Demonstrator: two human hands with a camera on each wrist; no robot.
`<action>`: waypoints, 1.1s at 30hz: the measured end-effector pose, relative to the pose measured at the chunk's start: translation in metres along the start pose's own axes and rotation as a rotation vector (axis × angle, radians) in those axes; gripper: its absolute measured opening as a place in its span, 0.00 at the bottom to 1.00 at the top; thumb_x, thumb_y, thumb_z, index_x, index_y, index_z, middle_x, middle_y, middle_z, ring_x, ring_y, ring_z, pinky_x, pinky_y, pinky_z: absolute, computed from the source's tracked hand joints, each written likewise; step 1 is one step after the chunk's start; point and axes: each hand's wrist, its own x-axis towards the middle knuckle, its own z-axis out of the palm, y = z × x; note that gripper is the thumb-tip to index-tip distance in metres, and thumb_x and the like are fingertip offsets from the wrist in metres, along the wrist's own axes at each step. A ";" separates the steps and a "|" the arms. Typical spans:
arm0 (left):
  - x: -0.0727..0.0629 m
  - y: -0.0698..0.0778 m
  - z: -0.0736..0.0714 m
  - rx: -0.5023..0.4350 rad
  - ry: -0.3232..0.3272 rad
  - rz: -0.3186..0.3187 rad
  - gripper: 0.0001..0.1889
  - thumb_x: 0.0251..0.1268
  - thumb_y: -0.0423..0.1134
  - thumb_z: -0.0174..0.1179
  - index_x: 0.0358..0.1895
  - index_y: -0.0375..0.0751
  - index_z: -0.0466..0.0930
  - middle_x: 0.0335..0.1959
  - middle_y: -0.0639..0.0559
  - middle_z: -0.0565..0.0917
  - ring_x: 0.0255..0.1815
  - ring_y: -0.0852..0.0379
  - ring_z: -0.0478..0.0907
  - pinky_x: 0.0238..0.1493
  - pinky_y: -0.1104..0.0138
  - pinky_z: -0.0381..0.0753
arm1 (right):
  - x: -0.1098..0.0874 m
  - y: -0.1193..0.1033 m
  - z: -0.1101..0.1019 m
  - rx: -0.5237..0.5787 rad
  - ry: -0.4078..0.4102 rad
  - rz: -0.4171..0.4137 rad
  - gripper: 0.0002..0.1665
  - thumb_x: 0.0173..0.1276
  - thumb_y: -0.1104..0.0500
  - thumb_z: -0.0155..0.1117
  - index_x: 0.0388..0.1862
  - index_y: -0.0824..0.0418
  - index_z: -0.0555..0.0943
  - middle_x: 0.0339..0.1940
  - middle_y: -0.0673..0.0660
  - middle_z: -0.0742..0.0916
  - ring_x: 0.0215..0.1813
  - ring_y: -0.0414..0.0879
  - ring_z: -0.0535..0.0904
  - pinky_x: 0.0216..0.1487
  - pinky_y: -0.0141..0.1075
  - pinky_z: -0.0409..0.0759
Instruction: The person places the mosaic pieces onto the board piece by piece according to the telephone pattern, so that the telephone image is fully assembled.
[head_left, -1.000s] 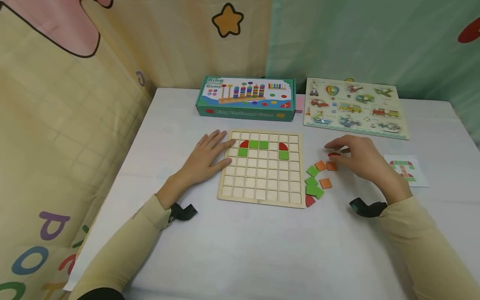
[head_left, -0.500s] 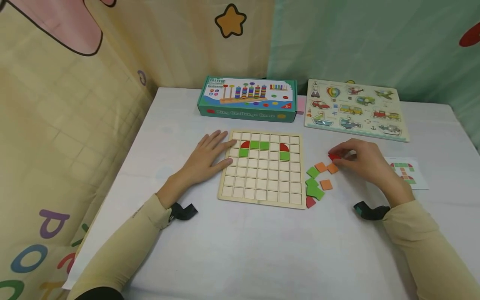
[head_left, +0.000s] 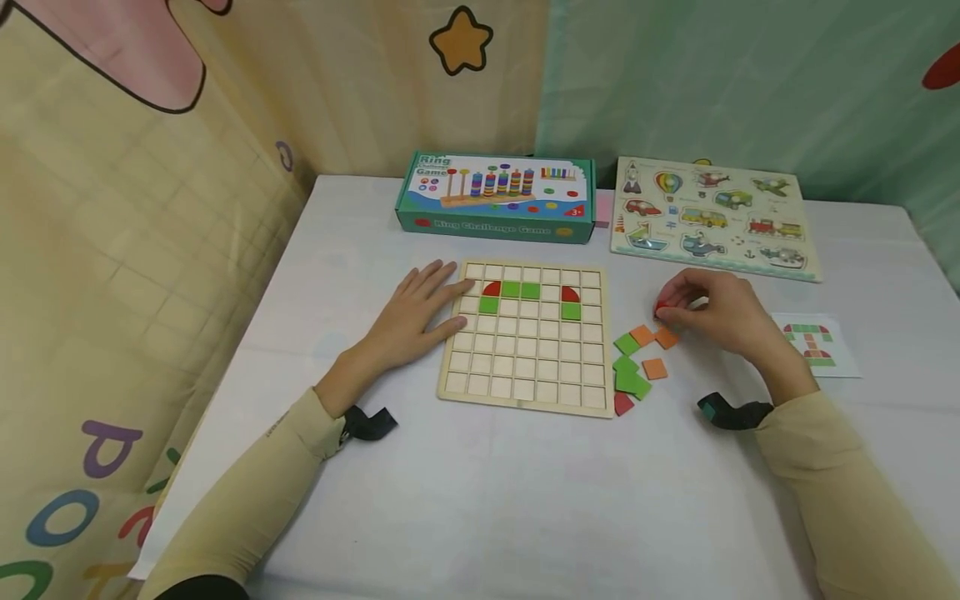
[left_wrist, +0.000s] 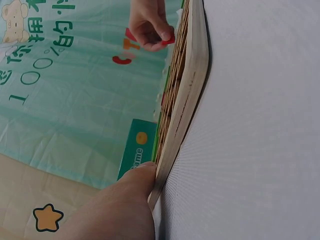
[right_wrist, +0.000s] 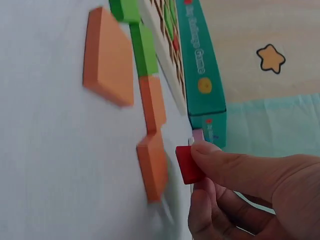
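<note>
A wooden grid board (head_left: 525,348) lies mid-table, with several green squares and two red quarter-round tiles set in its upper rows. My left hand (head_left: 408,321) rests with spread fingers on the board's left edge; its thumb touches the rim in the left wrist view. Right of the board, my right hand (head_left: 716,312) pinches a red tile (right_wrist: 189,165) between thumb and fingers, just above the table. Below that hand lie loose orange squares (head_left: 655,368), green squares (head_left: 627,381) and another red tile (head_left: 623,404), beside the board's right edge.
A small pattern card (head_left: 840,354) lies to the right, partly behind the right wrist. At the back stand a green Ring Challenge Game box (head_left: 495,229) and a vehicle puzzle board (head_left: 712,250). Curtains border the white table (head_left: 510,500).
My right hand has picked the red tile up from beside the orange squares and now holds it slightly raised, fingers more closed. The left hand stays on the board.
</note>
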 end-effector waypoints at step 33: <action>0.000 0.002 -0.001 0.010 0.005 0.000 0.34 0.80 0.59 0.54 0.84 0.57 0.62 0.87 0.45 0.55 0.89 0.42 0.44 0.87 0.45 0.39 | -0.016 -0.102 0.112 0.086 0.165 -0.291 0.11 0.65 0.61 0.80 0.45 0.60 0.90 0.37 0.52 0.88 0.36 0.43 0.81 0.38 0.36 0.81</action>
